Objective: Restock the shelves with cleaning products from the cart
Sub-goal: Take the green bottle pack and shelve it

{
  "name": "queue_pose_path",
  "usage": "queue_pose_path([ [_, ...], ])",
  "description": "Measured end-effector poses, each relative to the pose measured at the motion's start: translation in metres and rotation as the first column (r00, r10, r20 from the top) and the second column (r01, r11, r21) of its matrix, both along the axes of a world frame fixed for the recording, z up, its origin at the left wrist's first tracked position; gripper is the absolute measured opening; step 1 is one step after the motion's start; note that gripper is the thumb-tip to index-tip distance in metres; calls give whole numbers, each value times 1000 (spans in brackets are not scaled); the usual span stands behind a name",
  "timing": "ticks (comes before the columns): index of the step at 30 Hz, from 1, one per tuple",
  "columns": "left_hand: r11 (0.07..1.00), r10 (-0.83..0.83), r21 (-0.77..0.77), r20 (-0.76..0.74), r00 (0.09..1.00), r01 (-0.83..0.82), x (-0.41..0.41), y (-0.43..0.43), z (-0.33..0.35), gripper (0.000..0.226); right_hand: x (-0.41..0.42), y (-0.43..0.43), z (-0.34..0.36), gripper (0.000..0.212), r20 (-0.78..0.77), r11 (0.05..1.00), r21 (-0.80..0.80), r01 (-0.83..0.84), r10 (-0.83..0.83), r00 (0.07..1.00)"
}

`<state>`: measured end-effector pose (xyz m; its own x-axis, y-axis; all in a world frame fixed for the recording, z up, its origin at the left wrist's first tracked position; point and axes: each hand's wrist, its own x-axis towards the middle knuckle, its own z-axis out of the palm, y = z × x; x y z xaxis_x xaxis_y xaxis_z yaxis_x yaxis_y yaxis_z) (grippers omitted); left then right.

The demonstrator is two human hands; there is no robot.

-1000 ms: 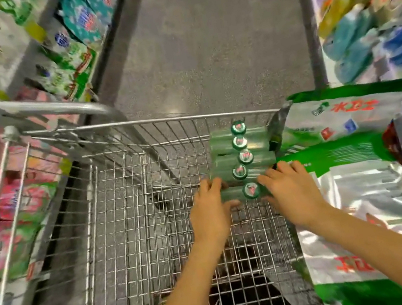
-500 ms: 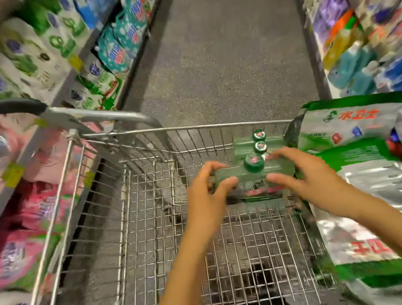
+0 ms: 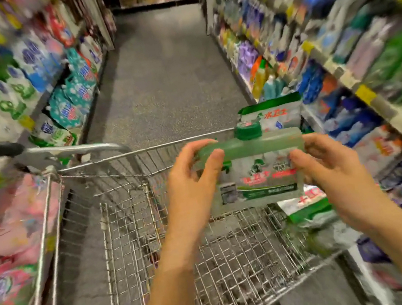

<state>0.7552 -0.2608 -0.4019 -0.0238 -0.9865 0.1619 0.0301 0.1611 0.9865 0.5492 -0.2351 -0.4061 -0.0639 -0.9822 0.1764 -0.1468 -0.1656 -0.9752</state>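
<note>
Standing cap-up over the cart [image 3: 141, 151], the green bottle [image 3: 257, 159] runs left to right. Left grip [image 3: 191, 180] and right grip [image 3: 330, 170] clasp its ends, fingers curled.

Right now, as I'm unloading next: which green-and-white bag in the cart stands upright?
The far bag, upright behind the bottle; the near bag lies flat.
</note>
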Motion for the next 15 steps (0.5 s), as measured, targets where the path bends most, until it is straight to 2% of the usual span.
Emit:
queue_pose_path([
  [2,996,-93,3,-54,994,94,-12,11,9,36,-12,25,11,18,18,997,-42,67,-67,998],
  [4,974,-221,34,-89,971,225,-28,24,18,41,-25,51,22,18,76,986,-67,155,-150,986],
  [6,941,-335,38,-36,942,336,-49,38,27,36,-41,82,34,22,95,967,-75,242,-235,967],
  [9,917,-397,-20,66,915,399,-91,68,42,19,-66,136,50,24,114,920,-92,382,-371,922],
  [12,878,-464,-97,70,883,469,-134,114,59,10,-93,202,68,25,95,847,-105,521,-513,853],
  [15,804,-568,-165,67,820,571,-170,163,74,12,-115,272,85,26,67,784,-142,605,-602,796],
])
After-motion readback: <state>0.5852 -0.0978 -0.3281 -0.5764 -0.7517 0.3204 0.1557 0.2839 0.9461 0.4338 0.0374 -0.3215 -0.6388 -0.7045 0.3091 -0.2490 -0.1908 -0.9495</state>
